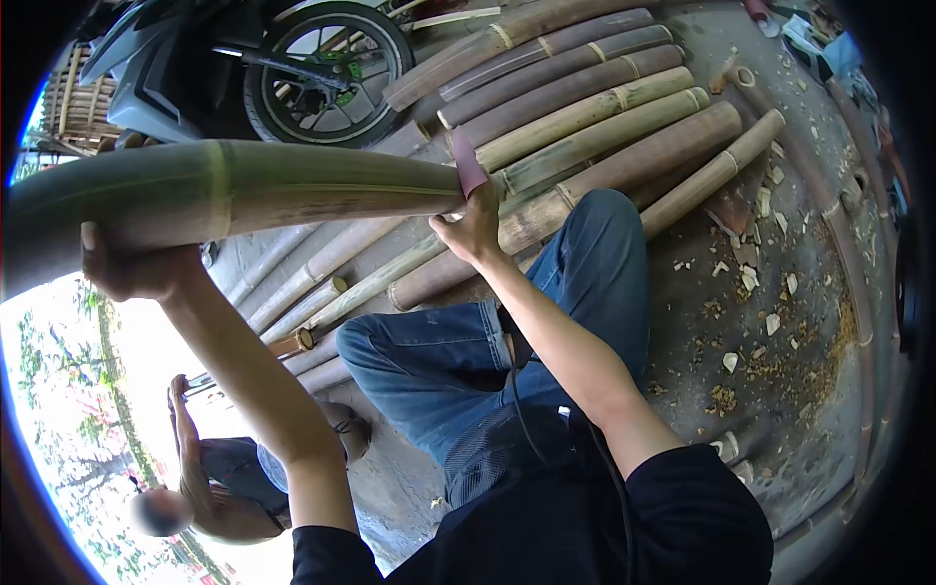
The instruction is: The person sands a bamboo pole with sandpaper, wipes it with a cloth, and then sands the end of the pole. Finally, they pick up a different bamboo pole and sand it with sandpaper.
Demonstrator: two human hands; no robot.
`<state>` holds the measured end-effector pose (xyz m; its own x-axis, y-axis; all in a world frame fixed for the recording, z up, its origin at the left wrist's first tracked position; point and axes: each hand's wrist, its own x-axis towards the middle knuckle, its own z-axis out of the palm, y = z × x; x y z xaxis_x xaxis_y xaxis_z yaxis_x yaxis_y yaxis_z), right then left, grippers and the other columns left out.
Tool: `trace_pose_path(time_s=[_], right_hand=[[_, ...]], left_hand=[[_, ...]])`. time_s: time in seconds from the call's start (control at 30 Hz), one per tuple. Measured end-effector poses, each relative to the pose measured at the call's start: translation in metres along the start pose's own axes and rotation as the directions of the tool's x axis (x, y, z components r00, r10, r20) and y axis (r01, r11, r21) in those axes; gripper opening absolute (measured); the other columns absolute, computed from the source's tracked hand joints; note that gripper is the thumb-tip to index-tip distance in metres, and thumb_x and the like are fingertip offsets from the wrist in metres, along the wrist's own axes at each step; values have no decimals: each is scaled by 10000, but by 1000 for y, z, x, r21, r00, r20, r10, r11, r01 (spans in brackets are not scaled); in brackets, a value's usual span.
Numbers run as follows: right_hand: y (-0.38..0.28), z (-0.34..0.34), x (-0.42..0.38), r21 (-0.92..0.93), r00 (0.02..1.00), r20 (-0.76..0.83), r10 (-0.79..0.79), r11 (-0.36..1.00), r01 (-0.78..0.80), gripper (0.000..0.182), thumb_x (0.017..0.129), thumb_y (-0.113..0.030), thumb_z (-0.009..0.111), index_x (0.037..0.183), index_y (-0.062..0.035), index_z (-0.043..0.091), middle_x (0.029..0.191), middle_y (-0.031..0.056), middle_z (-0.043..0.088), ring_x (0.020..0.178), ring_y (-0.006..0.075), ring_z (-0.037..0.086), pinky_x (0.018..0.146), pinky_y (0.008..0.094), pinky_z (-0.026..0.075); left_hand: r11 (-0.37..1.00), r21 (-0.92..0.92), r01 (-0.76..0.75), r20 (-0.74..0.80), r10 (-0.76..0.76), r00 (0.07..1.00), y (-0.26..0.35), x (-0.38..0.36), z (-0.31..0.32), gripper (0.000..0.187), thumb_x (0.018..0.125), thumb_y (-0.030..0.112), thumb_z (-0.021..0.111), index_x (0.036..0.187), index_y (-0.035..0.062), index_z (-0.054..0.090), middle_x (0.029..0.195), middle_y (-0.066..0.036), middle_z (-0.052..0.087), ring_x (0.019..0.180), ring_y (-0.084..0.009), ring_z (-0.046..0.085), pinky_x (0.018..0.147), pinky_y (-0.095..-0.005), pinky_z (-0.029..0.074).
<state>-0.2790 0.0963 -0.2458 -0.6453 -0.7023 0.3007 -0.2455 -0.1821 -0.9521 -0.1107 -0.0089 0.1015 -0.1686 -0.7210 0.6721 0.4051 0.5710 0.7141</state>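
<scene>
A thick green-brown bamboo pole [322,185] is raised in front of me, running from the left edge toward the middle of the view. From below, my left hand [136,271] grips it near its left end, the thumb up against its side. At the pole's right end, my right hand [475,226] is closed on a pinkish sheet [469,164], perhaps sandpaper. The sheet lies against that end of the pole. Most of the right hand's fingers are hidden behind the sheet and pole.
Several cut bamboo poles [585,102] lie side by side on the floor ahead, some beneath my bent legs. A parked motorcycle [322,73] stands behind them. Wood chips [749,278] litter the floor at right. Another person [229,478] is at lower left.
</scene>
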Motion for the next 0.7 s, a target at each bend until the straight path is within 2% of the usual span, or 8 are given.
trace_pose_path(time_s=[0.17, 0.27, 0.33, 0.4, 0.47, 0.6, 0.67, 0.7], right_hand=[[-187, 16, 37, 117, 848, -34, -529, 841, 529, 979, 684, -234, 754, 1569, 20, 420, 1455, 267, 532, 1344, 431, 528, 1144, 529, 416], [-260, 14, 51, 199, 803, -76, -591, 780, 593, 895, 681, -233, 754, 1487, 29, 464, 1450, 260, 511, 1315, 463, 514, 1123, 586, 406], [-268, 12, 58, 154, 751, -89, -655, 736, 660, 870, 673, -194, 756, 1461, 33, 466, 1439, 254, 510, 1306, 459, 513, 1109, 571, 423], [-237, 13, 58, 131, 724, -123, -679, 712, 690, 870, 660, -137, 756, 1468, 35, 484, 1409, 259, 552, 1252, 447, 566, 1083, 556, 449], [-189, 5, 48, 102, 859, 23, -512, 856, 507, 868, 669, -91, 752, 1486, 50, 495, 1404, 267, 597, 1254, 431, 614, 1094, 509, 477], [-60, 0, 29, 120, 931, 21, -365, 925, 360, 982, 622, -110, 837, 1542, -76, 497, 1256, 205, 687, 1096, 422, 666, 991, 501, 516], [-18, -16, 13, 26, 967, 40, -252, 968, 251, 1028, 618, -111, 870, 1568, -93, 477, 1337, 195, 674, 1141, 399, 668, 1016, 490, 514], [6, -25, 9, -16, 964, 66, -257, 966, 258, 1039, 622, -117, 884, 1575, -103, 469, 1346, 199, 670, 1146, 397, 668, 1029, 497, 511]], left_hand=[[995, 65, -70, 53, 67, 996, 1, -4, 26, 812, 861, 460, 586, 1432, -108, 481, 1331, -297, 613, 1179, -484, 658, 1013, -578, 542], [951, -278, 133, 282, -52, 958, 8, -3, 24, 743, 884, 415, 577, 1415, -102, 521, 1319, -275, 628, 1194, -416, 654, 1076, -540, 506], [983, -176, 60, 170, -29, 985, 7, -10, 30, 748, 885, 425, 573, 1412, -103, 527, 1315, -272, 634, 1198, -398, 652, 1093, -533, 495], [997, -81, -5, 67, 11, 998, 6, -11, 41, 753, 885, 435, 569, 1410, -104, 534, 1310, -268, 640, 1202, -380, 650, 1111, -526, 484], [992, 51, -112, -73, 115, 991, 1, -11, 48, 769, 894, 457, 553, 1430, -94, 528, 1329, -281, 628, 1225, -388, 643, 1119, -538, 482], [995, 5, -101, -76, 101, 992, -13, 2, -7, 818, 889, 535, 549, 1438, -72, 538, 1332, -296, 629, 1264, -401, 630, 1131, -549, 477], [969, -245, 40, 131, -8, 991, -21, 13, -50, 905, 866, 630, 542, 1460, -53, 532, 1318, -309, 638, 1287, -432, 620, 1139, -564, 474], [999, -37, -19, -101, 16, 995, -19, 5, -31, 1011, 834, 706, 531, 1479, -71, 504, 1323, -320, 635, 1296, -452, 611, 1147, -566, 468]])
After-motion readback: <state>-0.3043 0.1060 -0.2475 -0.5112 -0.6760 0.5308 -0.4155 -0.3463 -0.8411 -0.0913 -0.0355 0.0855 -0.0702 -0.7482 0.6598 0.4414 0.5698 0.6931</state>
